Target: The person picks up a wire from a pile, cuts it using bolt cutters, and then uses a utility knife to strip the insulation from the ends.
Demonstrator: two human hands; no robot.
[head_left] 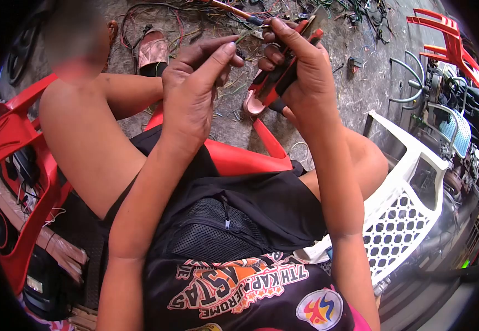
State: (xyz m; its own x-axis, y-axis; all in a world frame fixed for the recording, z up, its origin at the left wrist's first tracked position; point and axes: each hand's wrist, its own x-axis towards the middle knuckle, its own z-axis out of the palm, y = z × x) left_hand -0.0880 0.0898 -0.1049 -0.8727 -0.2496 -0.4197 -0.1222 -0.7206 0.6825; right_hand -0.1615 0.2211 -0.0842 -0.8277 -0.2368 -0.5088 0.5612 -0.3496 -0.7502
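Note:
My left hand [192,88] is raised in front of me, thumb and fingers pinched on a thin greenish wire [243,37]. Beside it, my right hand [308,69] is closed around red-and-black-handled pliers [275,83], whose handles point down toward my lap. The thumb and forefinger of that hand also pinch together near the wire's far end; what lies between them is too small to make out. Only a small gap separates the two hands.
Tangled wires [355,14] and cable scraps lie over the grey floor [223,105]. A white plastic chair [399,220] stands at right, red chairs [443,27] behind it. Another red chair [13,138] is at left. My sandal [153,49] shows ahead.

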